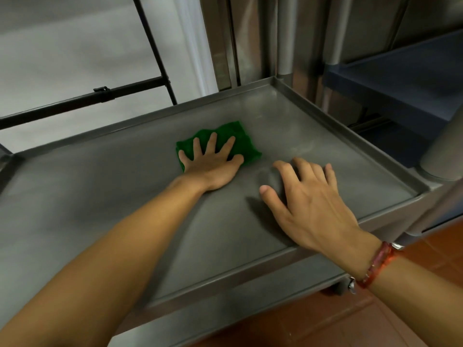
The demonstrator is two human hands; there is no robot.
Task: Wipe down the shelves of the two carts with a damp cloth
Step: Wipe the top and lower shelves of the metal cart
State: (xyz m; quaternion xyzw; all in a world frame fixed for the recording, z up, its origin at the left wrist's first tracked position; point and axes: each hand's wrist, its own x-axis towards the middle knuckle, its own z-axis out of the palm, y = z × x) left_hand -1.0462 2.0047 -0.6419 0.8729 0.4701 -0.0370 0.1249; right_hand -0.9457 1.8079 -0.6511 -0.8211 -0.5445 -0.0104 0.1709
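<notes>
The left hand (213, 166) pressed flat, fingers spread, on a green cloth (246, 144) mid-shelf on the steel cart (325, 136); the right hand (308, 201) rested nearby, relaxed and empty. Bunched small, the cloth risked skipping the shelf's far corners.

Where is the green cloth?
In the head view, the crumpled green cloth lies on the grey metal cart shelf under the left hand, left of the right hand.
</notes>
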